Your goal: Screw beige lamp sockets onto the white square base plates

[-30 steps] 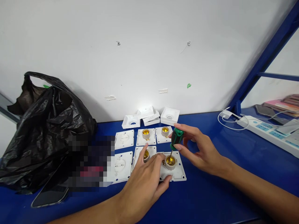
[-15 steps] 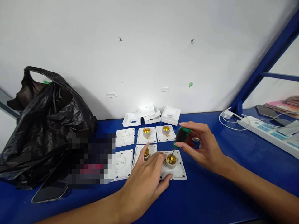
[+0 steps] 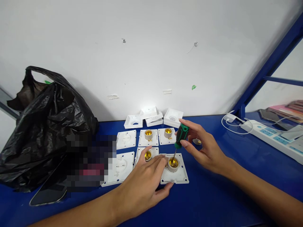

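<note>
My right hand (image 3: 207,149) grips a screwdriver (image 3: 181,136) with a green and black handle between thumb and fingers. The shaft slants down into the brass-lined cup of a bulb socket (image 3: 173,169), fixed on a square white plate (image 3: 180,178). Holding that plate is my left hand (image 3: 148,181), its thumb at the near edge and fingers against the left side of the socket. Partly behind those fingers lies a second socket plate (image 3: 153,150). Two more plates with sockets (image 3: 148,135) (image 3: 168,132) lie farther back.
Two plates without sockets (image 3: 121,162) (image 3: 126,139) lie left. White square covers (image 3: 174,117) are piled against the wall. A loose socket (image 3: 197,141) sits behind my right hand. A black plastic bag (image 3: 59,126) and a phone (image 3: 48,192) occupy the left; a power strip (image 3: 258,129) lies right.
The screwdriver handle has turned and stands slightly more upright, and my right fingers have shifted and opened a little around it. My left hand stays on the plate.
</note>
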Action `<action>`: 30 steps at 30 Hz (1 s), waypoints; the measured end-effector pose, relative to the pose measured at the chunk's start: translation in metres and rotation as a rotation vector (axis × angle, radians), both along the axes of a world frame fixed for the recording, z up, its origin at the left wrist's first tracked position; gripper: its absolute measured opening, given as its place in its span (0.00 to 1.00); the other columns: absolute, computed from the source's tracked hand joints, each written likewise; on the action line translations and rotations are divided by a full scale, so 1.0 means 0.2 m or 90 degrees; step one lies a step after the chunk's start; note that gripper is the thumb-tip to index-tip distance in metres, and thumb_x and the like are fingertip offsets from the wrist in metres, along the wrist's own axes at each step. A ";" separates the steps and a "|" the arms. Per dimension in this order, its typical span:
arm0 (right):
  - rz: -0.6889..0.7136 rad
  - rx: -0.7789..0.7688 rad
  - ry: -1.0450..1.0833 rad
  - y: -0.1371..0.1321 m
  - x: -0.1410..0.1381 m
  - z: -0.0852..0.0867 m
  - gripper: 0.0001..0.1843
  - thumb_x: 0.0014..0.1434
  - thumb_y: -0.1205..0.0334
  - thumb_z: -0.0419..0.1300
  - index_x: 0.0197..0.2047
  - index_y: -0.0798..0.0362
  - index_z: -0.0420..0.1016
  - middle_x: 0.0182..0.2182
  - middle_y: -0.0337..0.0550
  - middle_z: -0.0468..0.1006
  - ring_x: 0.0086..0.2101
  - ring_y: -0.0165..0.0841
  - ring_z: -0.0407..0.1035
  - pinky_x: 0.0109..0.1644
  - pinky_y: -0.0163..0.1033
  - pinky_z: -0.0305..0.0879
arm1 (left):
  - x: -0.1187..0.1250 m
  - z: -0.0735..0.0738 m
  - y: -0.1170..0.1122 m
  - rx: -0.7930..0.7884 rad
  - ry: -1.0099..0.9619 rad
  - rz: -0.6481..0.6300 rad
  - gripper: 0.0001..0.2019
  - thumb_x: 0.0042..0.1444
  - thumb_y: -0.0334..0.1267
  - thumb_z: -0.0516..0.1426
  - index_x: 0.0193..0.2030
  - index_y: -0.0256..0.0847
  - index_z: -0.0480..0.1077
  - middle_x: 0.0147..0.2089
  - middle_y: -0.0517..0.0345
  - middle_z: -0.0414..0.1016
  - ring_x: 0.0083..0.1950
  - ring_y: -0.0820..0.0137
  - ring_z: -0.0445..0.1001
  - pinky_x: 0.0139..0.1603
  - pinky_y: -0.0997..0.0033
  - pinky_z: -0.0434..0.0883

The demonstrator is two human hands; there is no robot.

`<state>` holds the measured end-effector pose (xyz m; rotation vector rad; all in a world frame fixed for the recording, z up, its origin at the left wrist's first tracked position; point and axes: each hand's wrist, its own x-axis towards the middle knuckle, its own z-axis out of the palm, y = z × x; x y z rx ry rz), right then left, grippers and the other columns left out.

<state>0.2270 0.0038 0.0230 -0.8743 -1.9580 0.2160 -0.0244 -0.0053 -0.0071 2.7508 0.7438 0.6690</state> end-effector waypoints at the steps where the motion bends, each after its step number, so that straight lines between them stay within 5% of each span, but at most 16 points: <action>1: 0.000 -0.003 -0.006 0.00 0.00 0.00 0.34 0.73 0.63 0.62 0.77 0.37 0.59 0.45 0.41 0.81 0.29 0.31 0.72 0.31 0.41 0.77 | 0.00 0.00 0.00 -0.002 0.001 0.001 0.14 0.71 0.38 0.62 0.58 0.41 0.64 0.58 0.49 0.81 0.57 0.56 0.83 0.81 0.34 0.49; 8: 0.005 0.016 0.009 0.00 -0.01 -0.01 0.36 0.72 0.63 0.64 0.77 0.34 0.59 0.56 0.45 0.81 0.30 0.30 0.73 0.31 0.40 0.78 | 0.00 -0.02 0.00 0.015 0.011 0.012 0.17 0.73 0.41 0.62 0.62 0.41 0.62 0.62 0.47 0.80 0.61 0.54 0.81 0.79 0.34 0.52; 11: 0.002 -0.004 -0.002 -0.01 -0.01 -0.01 0.35 0.73 0.62 0.62 0.78 0.36 0.57 0.53 0.46 0.82 0.31 0.31 0.75 0.33 0.41 0.79 | 0.00 -0.02 0.00 0.019 0.007 0.016 0.17 0.74 0.42 0.61 0.62 0.42 0.63 0.62 0.47 0.80 0.60 0.54 0.82 0.79 0.34 0.53; 15: -0.010 0.026 0.037 -0.01 0.00 0.00 0.29 0.69 0.61 0.68 0.70 0.37 0.69 0.46 0.40 0.82 0.25 0.28 0.69 0.26 0.37 0.74 | 0.00 -0.02 0.00 0.022 -0.001 0.014 0.17 0.74 0.42 0.61 0.63 0.41 0.63 0.61 0.46 0.80 0.61 0.54 0.82 0.79 0.35 0.53; 20: 0.002 -0.004 -0.004 -0.01 0.00 -0.01 0.34 0.72 0.61 0.64 0.76 0.36 0.59 0.61 0.48 0.79 0.32 0.31 0.75 0.35 0.42 0.80 | 0.00 -0.02 0.01 0.016 0.001 0.010 0.16 0.74 0.43 0.60 0.62 0.41 0.63 0.62 0.46 0.80 0.62 0.54 0.81 0.79 0.35 0.54; 25: -0.007 0.012 0.008 -0.02 0.01 0.01 0.28 0.69 0.60 0.69 0.68 0.37 0.69 0.48 0.41 0.82 0.30 0.30 0.74 0.29 0.37 0.75 | 0.00 -0.01 0.01 0.011 0.018 0.010 0.18 0.73 0.42 0.62 0.62 0.42 0.63 0.63 0.45 0.79 0.65 0.50 0.79 0.77 0.32 0.55; 30: 0.031 -0.041 -0.032 -0.03 0.01 0.01 0.38 0.74 0.61 0.61 0.80 0.36 0.52 0.61 0.49 0.78 0.39 0.35 0.78 0.40 0.45 0.81 | 0.00 -0.01 0.01 0.004 0.018 0.007 0.18 0.72 0.41 0.63 0.62 0.41 0.63 0.63 0.46 0.79 0.63 0.51 0.79 0.77 0.31 0.54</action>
